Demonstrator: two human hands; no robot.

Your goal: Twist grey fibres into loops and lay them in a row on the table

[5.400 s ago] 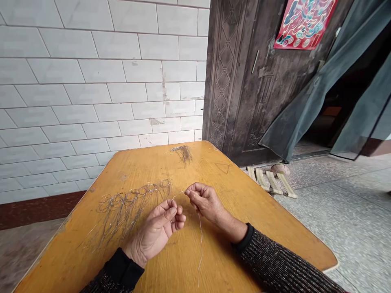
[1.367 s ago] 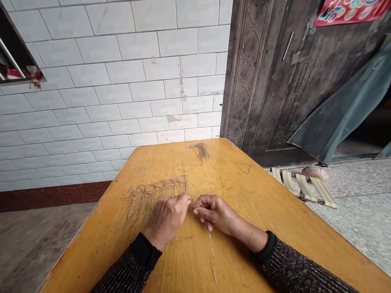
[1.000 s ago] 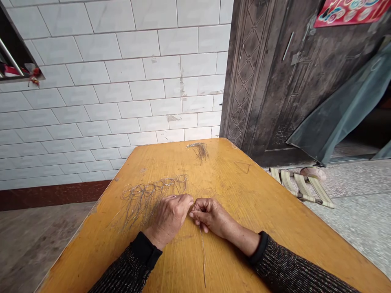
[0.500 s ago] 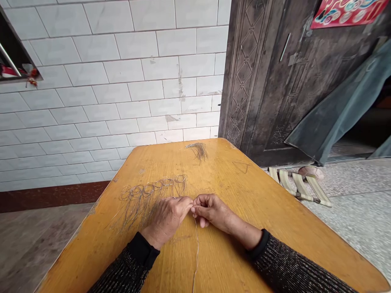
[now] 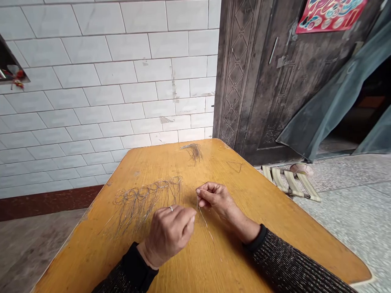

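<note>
Between thumb and forefinger, my right hand (image 5: 218, 201) pinches a thin wire (image 5: 207, 226). The wire's loose end hangs down and to the right over the table. My left hand (image 5: 172, 232), with a ring on one finger, is curled closed just left of and nearer to me than the right. Its fingertips are mostly hidden, so whatever it may hold does not show. Beyond the left hand lies a row of several looped wires (image 5: 143, 192), their long tails trailing toward me.
The wooden table (image 5: 244, 252) carries a bundle of thin wires (image 5: 194, 152) at its far end and a bent wire triangle (image 5: 235, 166) at the right. A tiled wall (image 5: 137, 89) stands behind. Right of the table are a dark door (image 5: 259, 101) and a strapped seat (image 5: 290, 183).
My hands have come apart. The left moved down toward me and its fingers curled in; the right rose slightly with the wire, whose hanging end swung right. The view shifted a little.
</note>
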